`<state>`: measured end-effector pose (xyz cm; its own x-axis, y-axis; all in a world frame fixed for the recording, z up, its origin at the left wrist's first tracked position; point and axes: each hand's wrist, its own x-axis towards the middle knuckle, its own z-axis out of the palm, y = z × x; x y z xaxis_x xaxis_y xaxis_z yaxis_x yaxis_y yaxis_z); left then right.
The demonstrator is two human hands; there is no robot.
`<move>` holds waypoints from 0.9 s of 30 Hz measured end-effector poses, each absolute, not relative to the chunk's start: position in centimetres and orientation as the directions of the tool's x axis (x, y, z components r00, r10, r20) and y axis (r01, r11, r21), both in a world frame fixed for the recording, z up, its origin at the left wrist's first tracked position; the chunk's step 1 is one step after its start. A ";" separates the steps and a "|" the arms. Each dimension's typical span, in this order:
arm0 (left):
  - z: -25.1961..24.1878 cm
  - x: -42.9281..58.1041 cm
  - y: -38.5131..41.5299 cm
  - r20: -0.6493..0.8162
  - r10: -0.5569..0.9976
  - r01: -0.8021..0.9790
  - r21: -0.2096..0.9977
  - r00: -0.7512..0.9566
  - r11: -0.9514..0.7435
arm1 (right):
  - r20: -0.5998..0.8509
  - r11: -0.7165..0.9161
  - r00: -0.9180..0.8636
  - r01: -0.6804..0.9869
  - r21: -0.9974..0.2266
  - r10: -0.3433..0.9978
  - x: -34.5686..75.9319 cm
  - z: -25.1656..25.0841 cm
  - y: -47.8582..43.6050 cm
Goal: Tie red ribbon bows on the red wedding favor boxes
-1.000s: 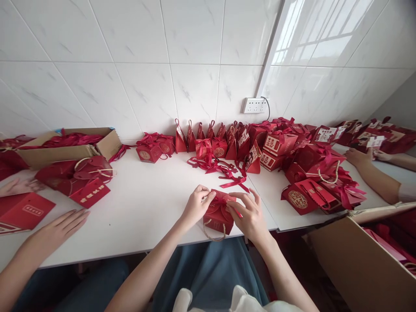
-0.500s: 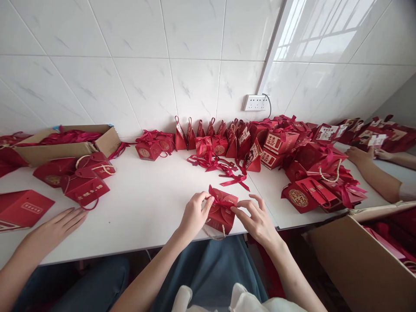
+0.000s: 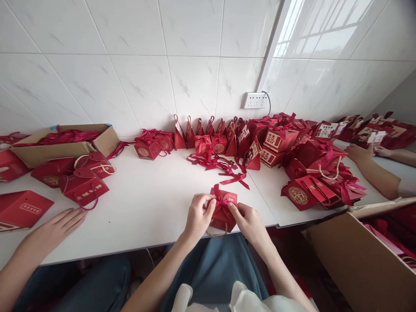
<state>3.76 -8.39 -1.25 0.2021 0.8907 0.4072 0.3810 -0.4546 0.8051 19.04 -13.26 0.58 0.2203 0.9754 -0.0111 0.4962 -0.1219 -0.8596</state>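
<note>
In front of me, at the table's near edge, sits a small red gift box (image 3: pixel 223 222) with a red ribbon (image 3: pixel 222 201) tied in a bow on top. My left hand (image 3: pixel 199 213) pinches the bow's left side between thumb and fingertips. On the other side my right hand (image 3: pixel 249 220) is closed, thumb and forefinger gripping the ribbon at the right. A twisted rope handle (image 3: pixel 216 235) hangs from the box's near side. Loose red ribbons (image 3: pixel 232 173) lie on the white table (image 3: pixel 146 208) just beyond the box.
Finished-looking red boxes (image 3: pixel 279 141) are piled at the right, triangular ones (image 3: pixel 180 136) along the wall. A ribbon-filled cardboard box (image 3: pixel 61 151) stands left; a larger carton (image 3: pixel 367 255) is at lower right. Other people's hands rest at left (image 3: pixel 61 227) and right (image 3: pixel 360 154).
My right hand has closed in on the bow, its raised fingers now curled. The bow sits tighter over the box, and the box has turned slightly. The left hand still pinches the ribbon.
</note>
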 end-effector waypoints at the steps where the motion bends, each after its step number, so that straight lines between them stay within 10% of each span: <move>1: -1.3 3.8 -8.4 0.408 0.891 0.379 0.806 0.198 -0.454 | -0.001 -0.119 0.233 0.493 -0.862 0.972 19.0 0.5 -13.1; 15: -2.1 3.9 -8.3 0.193 0.975 0.232 0.949 0.109 -0.214 | -0.149 -0.147 -0.006 -0.199 -0.969 0.989 21.1 -1.8 -11.9; 27: -2.7 4.0 -8.3 0.143 0.986 0.175 0.972 0.085 -0.156 | -0.110 -0.121 -0.057 -0.250 -0.961 0.992 21.7 -3.0 -11.1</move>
